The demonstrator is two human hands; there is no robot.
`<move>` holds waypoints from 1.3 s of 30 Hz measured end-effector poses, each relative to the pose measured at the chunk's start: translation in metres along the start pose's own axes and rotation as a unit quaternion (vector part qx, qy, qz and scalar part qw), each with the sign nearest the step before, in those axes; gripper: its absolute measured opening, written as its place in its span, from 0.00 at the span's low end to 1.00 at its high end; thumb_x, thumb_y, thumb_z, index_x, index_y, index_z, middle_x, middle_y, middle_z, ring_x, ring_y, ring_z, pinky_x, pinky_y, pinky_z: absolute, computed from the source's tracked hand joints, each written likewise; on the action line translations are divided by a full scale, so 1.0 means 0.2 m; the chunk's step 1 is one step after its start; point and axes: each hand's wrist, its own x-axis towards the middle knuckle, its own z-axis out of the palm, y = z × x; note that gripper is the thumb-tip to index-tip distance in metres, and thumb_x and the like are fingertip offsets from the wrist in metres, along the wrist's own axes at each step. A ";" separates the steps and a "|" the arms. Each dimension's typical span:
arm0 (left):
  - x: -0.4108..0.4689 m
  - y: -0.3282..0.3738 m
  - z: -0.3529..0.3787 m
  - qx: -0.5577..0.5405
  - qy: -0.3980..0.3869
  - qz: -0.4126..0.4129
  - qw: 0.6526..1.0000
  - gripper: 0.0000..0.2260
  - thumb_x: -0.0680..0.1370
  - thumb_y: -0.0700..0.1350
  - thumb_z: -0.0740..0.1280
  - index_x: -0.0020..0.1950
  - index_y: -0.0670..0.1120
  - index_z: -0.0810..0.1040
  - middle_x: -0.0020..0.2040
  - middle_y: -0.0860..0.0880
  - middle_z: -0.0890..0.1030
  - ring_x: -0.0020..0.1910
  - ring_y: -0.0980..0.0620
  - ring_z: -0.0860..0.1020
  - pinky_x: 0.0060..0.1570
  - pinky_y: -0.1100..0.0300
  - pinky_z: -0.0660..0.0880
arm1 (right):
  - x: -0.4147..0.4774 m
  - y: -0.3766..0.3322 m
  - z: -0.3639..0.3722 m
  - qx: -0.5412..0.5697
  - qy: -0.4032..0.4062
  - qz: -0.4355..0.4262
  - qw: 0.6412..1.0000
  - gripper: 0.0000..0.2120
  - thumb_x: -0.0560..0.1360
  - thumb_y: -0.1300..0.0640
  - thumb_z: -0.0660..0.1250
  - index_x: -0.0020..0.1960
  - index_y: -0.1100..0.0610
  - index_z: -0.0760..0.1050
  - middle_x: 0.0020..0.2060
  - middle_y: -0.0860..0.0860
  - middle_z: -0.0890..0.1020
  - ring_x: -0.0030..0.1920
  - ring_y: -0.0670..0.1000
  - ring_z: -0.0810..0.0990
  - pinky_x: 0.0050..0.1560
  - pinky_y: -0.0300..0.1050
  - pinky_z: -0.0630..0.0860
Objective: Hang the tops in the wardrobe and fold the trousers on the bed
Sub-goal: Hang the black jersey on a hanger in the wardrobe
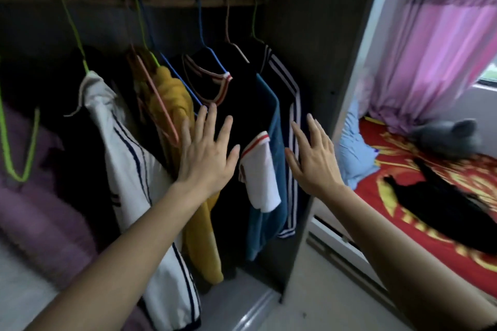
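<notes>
At the wardrobe rail (166, 4): left hand (207, 153) and right hand (314, 158) apart, spread, empty. Risk: shoving packed tops (236, 94) could unhook the tilted pink hanger (157, 99).

Hanging tops (215, 105) crowd the rail (166, 2); its left stretch seems freer.
</notes>
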 end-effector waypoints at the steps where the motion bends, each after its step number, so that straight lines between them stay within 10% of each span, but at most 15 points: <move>1: -0.01 0.06 0.01 -0.013 -0.004 0.002 1.000 0.29 0.81 0.60 0.50 0.80 0.48 0.58 0.80 0.41 0.53 0.79 0.42 0.50 0.75 0.38 0.48 | -0.05 0.05 -0.03 -0.010 -0.004 0.011 1.000 0.30 0.83 0.43 0.57 0.80 0.52 0.56 0.80 0.58 0.52 0.79 0.60 0.51 0.77 0.56 0.52; 10: 0.04 0.80 0.03 -0.083 -0.003 0.071 0.994 0.30 0.81 0.61 0.48 0.81 0.51 0.52 0.81 0.43 0.49 0.80 0.42 0.46 0.76 0.40 0.46 | -0.41 0.66 -0.41 -0.089 0.042 0.081 0.992 0.31 0.82 0.40 0.55 0.81 0.51 0.55 0.80 0.58 0.49 0.80 0.58 0.45 0.79 0.56 0.44; 24: 0.28 2.98 0.26 -0.217 -0.020 0.250 0.943 0.29 0.81 0.60 0.51 0.80 0.51 0.56 0.81 0.42 0.50 0.79 0.38 0.50 0.72 0.32 0.51 | -1.42 2.45 -1.30 -0.213 0.061 0.264 0.939 0.38 0.79 0.38 0.53 0.81 0.59 0.51 0.80 0.62 0.49 0.79 0.62 0.49 0.76 0.63 0.53; 39: 0.71 3.90 1.27 -0.220 -0.125 0.301 0.919 0.31 0.80 0.62 0.48 0.81 0.51 0.51 0.81 0.41 0.44 0.79 0.38 0.47 0.70 0.31 0.52 | -1.57 3.50 -0.89 -0.249 -0.047 0.384 0.888 0.39 0.79 0.37 0.53 0.81 0.58 0.47 0.80 0.62 0.48 0.79 0.62 0.52 0.76 0.60 0.56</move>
